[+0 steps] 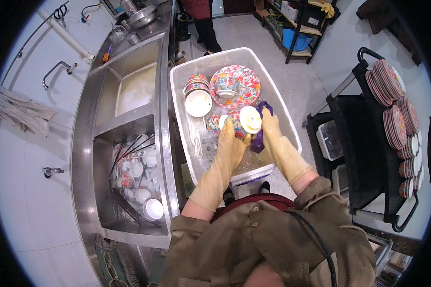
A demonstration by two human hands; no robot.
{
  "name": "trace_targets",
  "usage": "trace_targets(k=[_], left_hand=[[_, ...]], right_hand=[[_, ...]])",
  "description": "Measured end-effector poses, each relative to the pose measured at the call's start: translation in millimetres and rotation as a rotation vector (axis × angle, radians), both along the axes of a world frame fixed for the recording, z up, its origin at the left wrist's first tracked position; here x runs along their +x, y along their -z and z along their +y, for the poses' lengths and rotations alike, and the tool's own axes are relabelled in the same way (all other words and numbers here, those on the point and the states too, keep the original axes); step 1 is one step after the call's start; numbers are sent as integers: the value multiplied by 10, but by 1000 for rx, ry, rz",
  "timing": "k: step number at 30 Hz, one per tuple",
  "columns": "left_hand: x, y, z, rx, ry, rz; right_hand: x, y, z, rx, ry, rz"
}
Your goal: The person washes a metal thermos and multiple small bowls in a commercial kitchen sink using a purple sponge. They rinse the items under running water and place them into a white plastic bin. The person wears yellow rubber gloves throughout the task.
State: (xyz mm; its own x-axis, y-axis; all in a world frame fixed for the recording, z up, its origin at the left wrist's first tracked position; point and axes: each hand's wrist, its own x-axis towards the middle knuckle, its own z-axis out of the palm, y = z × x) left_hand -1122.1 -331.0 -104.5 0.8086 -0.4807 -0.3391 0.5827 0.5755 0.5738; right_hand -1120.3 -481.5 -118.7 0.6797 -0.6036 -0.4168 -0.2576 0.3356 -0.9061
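Observation:
Both my hands wear long cream rubber gloves over a white plastic tub (294, 133). My left hand (231, 141) grips a floral bowl (250, 121), tilted so a white round face with yellow smears shows. Another floral piece (214, 124) lies against it on the left. A wet purple cloth (258, 140) is in my right hand (271, 125), pressed at the bowl's right side. Beyond my hands, a floral plate (250, 83) carries an upturned floral bowl (227, 88). Nested floral bowls (198, 102) lie on their sides at the left. White sticks (195, 139) rest in sudsy water.
A steel double sink stands left; its near basin (104, 154) holds dishes and dark chopsticks (124, 206), its far basin (138, 88) cloudy liquid. At right, a black cart (366, 158) bears stacked floral plates (395, 125) and bowls (408, 168). A person (203, 25) stands beyond the tub near shelves (301, 28).

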Motion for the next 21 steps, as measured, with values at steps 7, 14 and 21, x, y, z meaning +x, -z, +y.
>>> trace_targets(k=[7,14,21], left_hand=[[94,300,107,-202,-134,-116],[-17,53,117,18,8,0],[230,576,236,755,-153,-716]], right_hand=[[-275,-370,615,-961,-288,-261],[74,-497,203,-839,-302,98],[-274,-248,-250,-906,-1219,385]])
